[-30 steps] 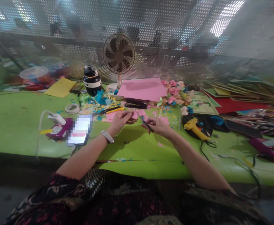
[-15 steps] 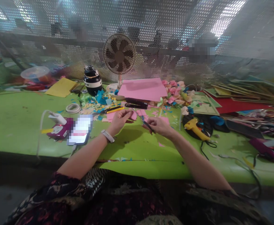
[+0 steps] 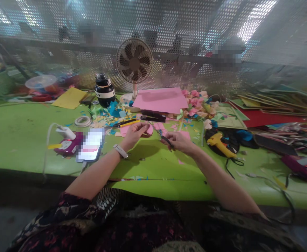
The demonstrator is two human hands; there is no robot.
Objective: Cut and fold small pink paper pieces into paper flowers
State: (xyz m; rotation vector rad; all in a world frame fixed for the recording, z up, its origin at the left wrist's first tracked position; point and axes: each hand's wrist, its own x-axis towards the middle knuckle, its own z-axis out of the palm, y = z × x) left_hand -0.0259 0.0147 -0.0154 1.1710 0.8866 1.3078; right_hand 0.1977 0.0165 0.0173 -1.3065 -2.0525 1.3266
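Observation:
My left hand [image 3: 134, 135], with a white band on its wrist, is closed in a pinch at a small piece of pink paper [image 3: 150, 130]. To its right, my right hand [image 3: 179, 141] is closed round the dark handles of a pair of scissors [image 3: 166, 140]. The blades point up and left toward the pink paper; how far apart they are is hard to see. Just beyond my hands lie a black stapler [image 3: 153, 116] and a yellow-and-black cutter [image 3: 129, 122] among paper scraps.
A fan [image 3: 134, 63] and a black bottle [image 3: 104, 91] stand at the back, beside a pink sheet [image 3: 160, 99] and paper flowers [image 3: 195, 101]. At left are a phone [image 3: 90, 145], tape roll [image 3: 82, 121] and purple power box [image 3: 68, 145]. A yellow glue gun [image 3: 221, 144] lies right.
The view has shifted very slightly. My hands keep nearly the same pose, with the scissors and pink paper still between them.

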